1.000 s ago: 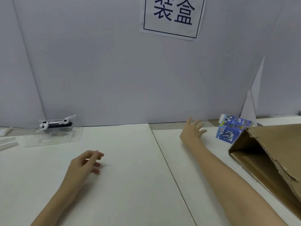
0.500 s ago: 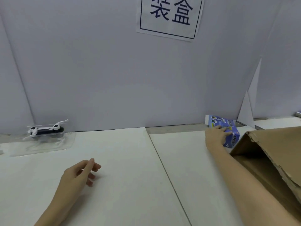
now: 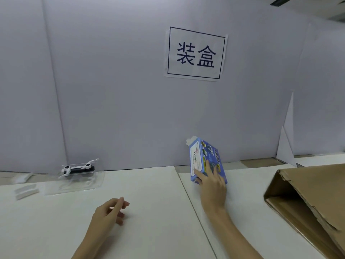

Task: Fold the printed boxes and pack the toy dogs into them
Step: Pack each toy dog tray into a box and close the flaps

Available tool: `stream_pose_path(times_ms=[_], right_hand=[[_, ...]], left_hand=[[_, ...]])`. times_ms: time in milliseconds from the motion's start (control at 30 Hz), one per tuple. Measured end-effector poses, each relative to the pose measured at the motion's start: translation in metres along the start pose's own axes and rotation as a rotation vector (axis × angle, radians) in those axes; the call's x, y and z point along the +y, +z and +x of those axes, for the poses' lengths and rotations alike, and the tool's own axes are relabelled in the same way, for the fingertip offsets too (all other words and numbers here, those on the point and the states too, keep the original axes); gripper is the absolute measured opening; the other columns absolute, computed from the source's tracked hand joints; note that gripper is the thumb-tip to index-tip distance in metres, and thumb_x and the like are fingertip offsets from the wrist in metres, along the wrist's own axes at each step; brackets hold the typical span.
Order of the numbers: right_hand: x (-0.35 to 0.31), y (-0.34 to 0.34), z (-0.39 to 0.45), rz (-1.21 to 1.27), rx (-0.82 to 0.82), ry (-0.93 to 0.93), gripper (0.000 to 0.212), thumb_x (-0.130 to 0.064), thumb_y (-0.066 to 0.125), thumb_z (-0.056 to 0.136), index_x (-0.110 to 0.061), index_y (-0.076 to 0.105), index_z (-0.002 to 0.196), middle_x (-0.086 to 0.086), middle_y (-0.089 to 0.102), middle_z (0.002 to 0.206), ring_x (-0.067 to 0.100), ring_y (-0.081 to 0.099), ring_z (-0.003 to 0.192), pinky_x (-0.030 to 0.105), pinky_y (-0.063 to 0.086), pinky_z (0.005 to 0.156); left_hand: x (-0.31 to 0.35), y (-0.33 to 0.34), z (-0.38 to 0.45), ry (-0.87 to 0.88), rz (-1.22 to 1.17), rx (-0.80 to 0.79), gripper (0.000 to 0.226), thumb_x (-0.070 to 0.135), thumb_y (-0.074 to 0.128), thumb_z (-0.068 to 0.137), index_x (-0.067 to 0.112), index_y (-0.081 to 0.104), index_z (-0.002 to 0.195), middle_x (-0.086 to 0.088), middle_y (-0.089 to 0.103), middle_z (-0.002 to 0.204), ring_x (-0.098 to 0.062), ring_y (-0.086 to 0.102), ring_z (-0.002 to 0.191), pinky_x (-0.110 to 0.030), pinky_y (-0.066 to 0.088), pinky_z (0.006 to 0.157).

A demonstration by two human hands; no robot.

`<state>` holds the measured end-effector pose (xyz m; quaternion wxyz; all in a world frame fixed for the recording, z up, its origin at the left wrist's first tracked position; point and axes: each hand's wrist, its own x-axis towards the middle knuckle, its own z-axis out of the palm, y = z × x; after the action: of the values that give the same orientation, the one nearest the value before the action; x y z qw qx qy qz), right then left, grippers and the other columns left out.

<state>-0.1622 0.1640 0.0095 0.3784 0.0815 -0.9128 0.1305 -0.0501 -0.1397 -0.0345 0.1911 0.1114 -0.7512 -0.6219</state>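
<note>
The right hand [image 3: 211, 186] has lifted the printed box [image 3: 205, 161] upright.

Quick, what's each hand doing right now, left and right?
Left hand: loosely curled above the table, holding nothing.
Right hand: holding the blue printed box, lifted and tilted.

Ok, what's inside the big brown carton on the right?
The brown carton lies on its side, opening leftward. Only bare cardboard walls show inside; its depths run out of frame, so any contents there cannot be seen.

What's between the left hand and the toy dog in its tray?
Head view: only bare white table lies between the left hand and the toy dog in its clear tray.
</note>
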Motion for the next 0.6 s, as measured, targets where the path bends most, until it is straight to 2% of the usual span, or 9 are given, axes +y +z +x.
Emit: stream_pose_path(times_ms=[33,100,200,267,333,400,467,533,600], right_hand=[[-0.015,-0.002,-0.004,0.087,0.076,-0.014,0.045,-0.012,0.095,0.070,-0.021,0.082,0.112,0.017,0.064,0.141,0.046,0.067,0.118,0.051,0.063,0.077],[-0.043,-0.002,-0.014,0.269,0.156,-0.043,0.046,-0.014,0.095,0.069,-0.023,0.082,0.113,0.014,0.065,0.139,0.041,0.069,0.117,0.049,0.064,0.078],[-0.070,0.001,-0.030,0.703,0.134,-0.026,0.040,-0.015,0.085,0.082,-0.028,0.079,0.120,0.003,0.060,0.148,0.020,0.067,0.125,0.032,0.061,0.091],[-0.078,0.000,-0.037,1.085,0.026,0.074,0.039,-0.012,0.080,0.087,-0.030,0.078,0.121,-0.005,0.061,0.146,0.005,0.065,0.124,0.020,0.056,0.096],[-0.085,-0.008,-0.041,1.461,-0.175,0.229,0.037,-0.011,0.078,0.089,-0.032,0.078,0.120,-0.004,0.070,0.135,0.010,0.068,0.120,0.023,0.058,0.093],[-0.089,-0.012,-0.043,1.670,-0.318,0.349,0.034,-0.017,0.078,0.088,-0.029,0.079,0.119,0.002,0.075,0.124,0.020,0.073,0.112,0.029,0.061,0.086],[-0.092,-0.013,-0.046,1.751,-0.439,0.406,0.035,-0.026,0.078,0.088,-0.026,0.077,0.123,0.009,0.076,0.120,0.028,0.075,0.108,0.034,0.062,0.084],[-0.094,-0.014,-0.051,1.744,-0.572,0.394,0.036,-0.033,0.076,0.094,-0.026,0.073,0.129,0.014,0.076,0.119,0.034,0.074,0.108,0.040,0.062,0.086],[-0.095,-0.015,-0.052,1.703,-0.664,0.350,0.035,-0.040,0.068,0.100,-0.022,0.070,0.129,0.017,0.074,0.118,0.038,0.072,0.111,0.045,0.061,0.089]], left_hand=[[0.002,-0.001,-0.001,-0.008,-0.017,0.003,0.032,0.026,0.063,0.103,0.021,0.082,0.078,-0.005,0.077,0.091,-0.027,0.071,0.069,-0.051,0.061,0.079],[0.004,-0.002,-0.002,-0.027,-0.071,0.009,0.026,0.024,0.064,0.102,0.016,0.082,0.085,-0.011,0.075,0.100,-0.027,0.073,0.073,-0.046,0.063,0.073],[0.006,-0.002,-0.004,-0.035,-0.146,0.008,0.016,0.021,0.064,0.102,0.012,0.078,0.103,-0.012,0.072,0.112,-0.027,0.076,0.084,-0.040,0.064,0.070],[0.009,-0.001,-0.004,-0.028,-0.169,0.008,0.020,0.026,0.065,0.101,0.018,0.073,0.117,-0.012,0.070,0.119,-0.025,0.077,0.092,-0.040,0.064,0.074],[0.012,0.001,-0.003,-0.037,-0.195,0.011,0.041,0.038,0.065,0.096,0.025,0.061,0.134,-0.012,0.067,0.124,-0.024,0.076,0.100,-0.035,0.064,0.074],[0.016,0.003,-0.003,-0.073,-0.311,-0.009,0.067,0.052,0.062,0.088,0.032,0.043,0.149,-0.012,0.065,0.129,-0.026,0.075,0.105,-0.037,0.061,0.079],[0.023,0.005,-0.006,-0.104,-0.486,-0.014,0.068,0.061,0.060,0.087,0.047,0.035,0.149,-0.007,0.069,0.127,-0.026,0.076,0.102,-0.046,0.059,0.084],[0.026,0.002,-0.007,-0.119,-0.607,0.000,0.063,0.069,0.067,0.087,0.053,0.044,0.144,-0.001,0.072,0.126,-0.030,0.072,0.106,-0.053,0.055,0.092],[0.027,-0.004,-0.008,-0.095,-0.719,-0.040,0.057,0.062,0.069,0.091,0.053,0.048,0.144,0.004,0.068,0.136,-0.034,0.068,0.118,-0.062,0.051,0.101]])
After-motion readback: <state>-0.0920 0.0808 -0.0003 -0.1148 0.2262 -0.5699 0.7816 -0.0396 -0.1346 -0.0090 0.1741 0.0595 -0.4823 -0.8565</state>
